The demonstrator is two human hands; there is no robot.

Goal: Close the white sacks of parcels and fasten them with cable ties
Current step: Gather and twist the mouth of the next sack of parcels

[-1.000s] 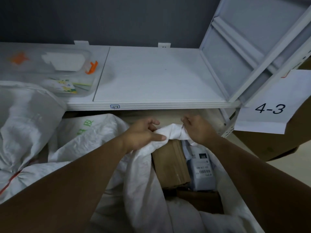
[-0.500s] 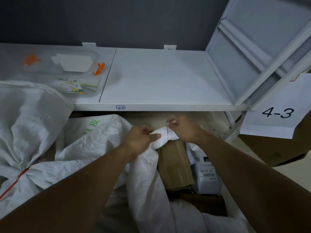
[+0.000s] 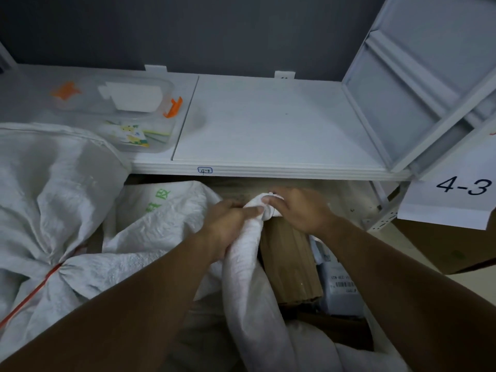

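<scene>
Behind a white shelf point(image 3: 268, 124) a dark grey wall is standing. The shelf's front edge is carrying a small handwritten label point(image 3: 205, 170), not fully readable, and a paper sign point(image 3: 456, 200) at its right end is showing "4-3". Below this edge the left hand point(image 3: 225, 224) and the right hand point(image 3: 300, 210) are both grasping the bunched mouth of a white sack point(image 3: 247, 277). A brown parcel point(image 3: 290, 264) and a grey parcel point(image 3: 341, 288) with a barcode are lying inside it. At the left, another sack point(image 3: 53, 237) is lying closed with a red tie point(image 3: 40, 283).
</scene>
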